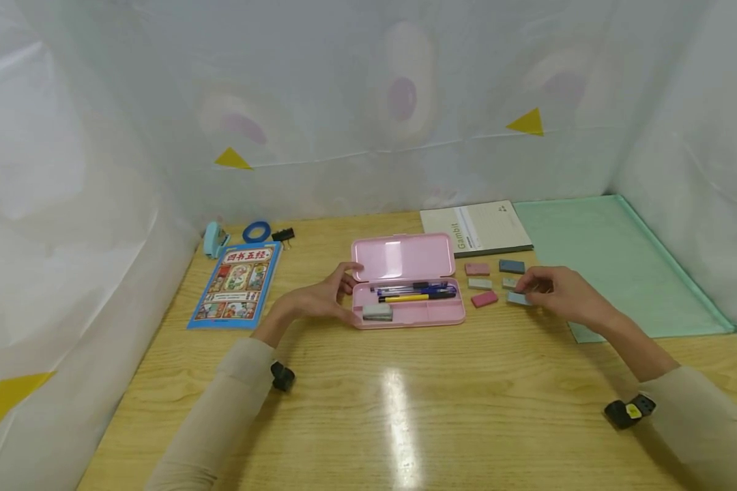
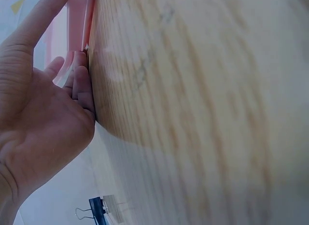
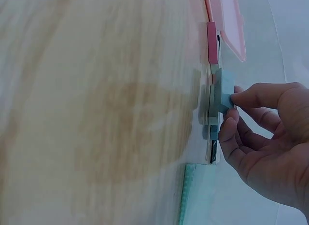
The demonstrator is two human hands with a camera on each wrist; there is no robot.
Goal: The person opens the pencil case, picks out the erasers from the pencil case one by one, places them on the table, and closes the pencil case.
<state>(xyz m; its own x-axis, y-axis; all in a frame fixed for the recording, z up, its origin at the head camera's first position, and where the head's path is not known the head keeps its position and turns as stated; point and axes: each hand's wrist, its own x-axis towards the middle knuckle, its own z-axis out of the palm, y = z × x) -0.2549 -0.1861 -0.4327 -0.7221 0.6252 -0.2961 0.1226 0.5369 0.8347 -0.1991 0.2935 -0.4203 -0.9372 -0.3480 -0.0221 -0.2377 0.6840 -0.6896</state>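
Wooden table [image 1: 405, 409], right hand [image 1: 559, 293] fingers pinching light blue eraser [image 1: 518, 298], left hand [image 1: 328, 300] relaxed against pink pencil case [image 1: 405, 279]

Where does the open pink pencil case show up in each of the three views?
Head: the pink pencil case lies mid-table, the left hand at its left end.
Left wrist: its pink edge sits at top left, above the fingers.
Right wrist: its lid shows at top right.
Shared landmark: the wooden table.
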